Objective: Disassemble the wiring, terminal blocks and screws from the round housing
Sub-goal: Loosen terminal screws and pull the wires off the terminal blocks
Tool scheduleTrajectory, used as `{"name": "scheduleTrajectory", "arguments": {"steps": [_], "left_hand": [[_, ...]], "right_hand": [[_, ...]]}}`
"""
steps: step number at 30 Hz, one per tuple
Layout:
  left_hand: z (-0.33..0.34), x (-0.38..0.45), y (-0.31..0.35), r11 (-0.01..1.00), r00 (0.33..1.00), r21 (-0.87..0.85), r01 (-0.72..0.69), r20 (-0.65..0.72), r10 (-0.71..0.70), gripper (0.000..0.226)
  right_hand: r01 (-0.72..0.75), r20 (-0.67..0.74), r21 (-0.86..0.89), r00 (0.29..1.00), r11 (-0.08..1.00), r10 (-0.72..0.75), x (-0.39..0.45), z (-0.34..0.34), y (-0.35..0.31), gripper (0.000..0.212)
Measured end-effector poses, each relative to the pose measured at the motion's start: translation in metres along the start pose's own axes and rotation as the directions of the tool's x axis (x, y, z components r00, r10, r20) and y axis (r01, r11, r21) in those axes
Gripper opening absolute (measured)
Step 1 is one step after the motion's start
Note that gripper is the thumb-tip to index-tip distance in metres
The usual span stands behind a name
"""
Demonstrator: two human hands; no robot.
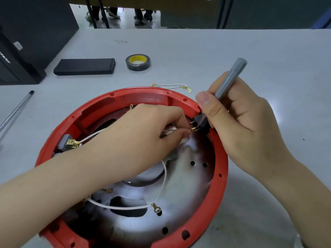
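Observation:
The round red housing (pixel 219 190) lies open side up in front of me. My left hand (pixel 146 127) reaches across it and pinches a white wire's brass connector at the pins of a black terminal block (pixel 201 123) on the right rim. My right hand (pixel 238 119) holds a grey-handled screwdriver (pixel 230 78), its tip hidden behind the thumb by that block. A grey terminal block with brass tabs (pixel 69 143) sits on the left rim with a white wire attached. Another white wire (pixel 129 207) with a ring lug lies loose inside.
Two short white wires with brass lugs (pixel 172 86) lie on the table behind the housing. Further back are a roll of black tape (pixel 138 62) and a flat black case (pixel 84 66). A pen (pixel 17 110) lies at left. Black boxes (pixel 23 40) stand at far left.

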State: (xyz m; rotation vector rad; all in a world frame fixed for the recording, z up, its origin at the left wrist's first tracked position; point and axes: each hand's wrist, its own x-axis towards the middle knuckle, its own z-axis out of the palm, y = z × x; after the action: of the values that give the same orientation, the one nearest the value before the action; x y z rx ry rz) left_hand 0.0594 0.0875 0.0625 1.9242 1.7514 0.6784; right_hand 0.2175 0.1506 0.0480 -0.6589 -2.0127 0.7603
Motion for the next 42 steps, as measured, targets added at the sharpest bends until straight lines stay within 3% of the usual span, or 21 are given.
{"name": "scheduleTrajectory", "arguments": {"steps": [9,13,17,23,28,33,42], "left_hand": [[0.0008,-0.0004,0.0006,0.999,1.0,0.036,-0.023,-0.007,0.023,0.014],[0.0003,-0.0009,-0.001,1.0,1.0,0.004,-0.016,-0.016,0.016,0.009],[-0.0028,-0.0002,0.0001,0.979,1.0,-0.201,0.005,-0.018,-0.008,0.004],[-0.0052,0.0015,-0.0001,0.95,0.999,-0.312,-0.005,0.029,0.015,0.006],[-0.0028,0.0011,-0.0022,0.958,0.999,-0.287,-0.002,0.034,0.012,0.005],[-0.001,0.0024,-0.0039,0.985,1.0,-0.174,0.001,-0.029,-0.006,0.003],[-0.0005,0.0028,-0.0043,0.997,0.999,-0.068,-0.021,-0.049,0.018,0.005]], "right_hand": [[0.031,-0.094,-0.052,0.995,0.998,-0.036,-0.0016,0.0024,-0.0007,0.019],[-0.055,-0.151,0.117,0.986,0.992,0.072,-0.0003,0.0019,-0.0025,0.025],[-0.126,-0.102,0.352,0.98,0.927,0.172,0.0017,0.0004,-0.0048,0.031],[-0.174,-0.061,0.412,0.974,0.894,0.218,0.0031,-0.0024,-0.0038,0.033],[-0.166,-0.045,0.364,0.98,0.917,0.196,0.0031,-0.0043,-0.0042,0.019],[-0.061,-0.083,-0.021,0.995,0.998,0.059,0.0022,-0.0005,-0.0066,0.024],[0.026,-0.03,-0.168,0.999,0.985,-0.032,0.0005,0.0019,-0.0051,0.024]]}}
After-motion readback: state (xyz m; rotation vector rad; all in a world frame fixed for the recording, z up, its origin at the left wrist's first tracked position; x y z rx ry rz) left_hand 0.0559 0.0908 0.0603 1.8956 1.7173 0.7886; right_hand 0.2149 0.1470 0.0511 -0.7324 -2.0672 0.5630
